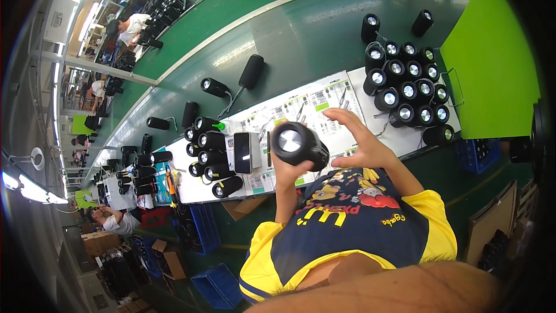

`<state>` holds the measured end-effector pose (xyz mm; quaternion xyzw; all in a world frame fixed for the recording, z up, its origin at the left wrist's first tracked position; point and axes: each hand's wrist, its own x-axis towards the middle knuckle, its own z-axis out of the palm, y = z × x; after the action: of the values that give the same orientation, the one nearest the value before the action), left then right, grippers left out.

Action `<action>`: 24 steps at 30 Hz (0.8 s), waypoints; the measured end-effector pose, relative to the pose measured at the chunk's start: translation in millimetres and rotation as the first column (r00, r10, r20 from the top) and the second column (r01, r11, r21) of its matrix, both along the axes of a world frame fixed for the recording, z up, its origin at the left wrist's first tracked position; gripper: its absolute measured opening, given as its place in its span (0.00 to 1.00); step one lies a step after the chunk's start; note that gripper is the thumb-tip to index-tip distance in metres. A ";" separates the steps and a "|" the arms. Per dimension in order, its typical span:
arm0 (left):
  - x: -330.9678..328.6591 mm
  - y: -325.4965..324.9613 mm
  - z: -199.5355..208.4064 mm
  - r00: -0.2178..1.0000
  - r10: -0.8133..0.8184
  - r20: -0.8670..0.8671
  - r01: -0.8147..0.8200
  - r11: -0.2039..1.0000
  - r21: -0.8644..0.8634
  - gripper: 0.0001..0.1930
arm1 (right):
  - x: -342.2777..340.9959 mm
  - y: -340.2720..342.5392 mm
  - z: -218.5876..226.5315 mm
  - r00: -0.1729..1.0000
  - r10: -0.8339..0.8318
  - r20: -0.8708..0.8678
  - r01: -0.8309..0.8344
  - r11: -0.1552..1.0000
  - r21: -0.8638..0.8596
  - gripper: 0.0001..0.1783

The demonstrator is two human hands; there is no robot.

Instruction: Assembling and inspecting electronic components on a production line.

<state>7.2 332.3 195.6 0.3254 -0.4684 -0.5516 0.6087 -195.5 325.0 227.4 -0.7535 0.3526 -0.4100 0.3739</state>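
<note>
From the head camera, the left hand (pixel 285 169) was closed around a black cylindrical speaker (pixel 299 145), gripping it from below and behind so that one round end, with a pale shiny centre, faced up toward the camera. The speaker was held in the air above the near edge of the bench (pixel 191 188), tilted, just right of a phone (pixel 242 152) that stood upright on the white sheet.

The right hand (pixel 357 142) was open, fingers spread and curved, and held nothing. It hovered just beside the speaker, to its right, without clearly touching it; the fingertips pointed up and left over the printed sheets (pixel 301 104) laid on the bench.

Left of the phone stood a cluster of speakers (pixel 209 156), most lying on their sides with ends toward the camera; a small green cap (pixel 219 126) showed at the top of that cluster. To the right, well apart from the hands, a second batch of speakers (pixel 408 84) stood upright in close rows, their round tops shining. Just beyond them rose a bright green panel (pixel 492 64).

Behind the bench ran a dark green conveyor (pixel 289 40), carrying a few single speakers with cables. A blue crate (pixel 204 226) sat on the floor under the bench's left end. Other people sat at stations along the far left of the line (pixel 130 26).
</note>
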 end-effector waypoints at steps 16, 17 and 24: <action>0.9 -83.8 -28.5 0.418 0.061 0.907 0.068 0.993 -0.098 0.43 | 31.4 -94.2 -89.3 0.966 -0.229 0.124 0.202 0.959 0.201 0.41; 2.6 -98.2 -38.9 0.350 0.085 0.933 0.068 0.991 -0.116 0.41 | 28.8 -116.2 -102.5 0.951 -0.287 0.114 0.251 0.933 0.258 0.41; 65.7 -217.5 -147.4 0.201 0.251 0.947 -0.171 0.961 -0.218 0.29 | 24.4 -272.8 -184.6 0.714 -0.688 0.125 0.687 0.724 0.062 0.39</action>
<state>73.0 114.8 48.3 0.6366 -0.7118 -0.1281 0.2676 -171.1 52.2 42.8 -0.5359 0.5824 -0.5692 0.2229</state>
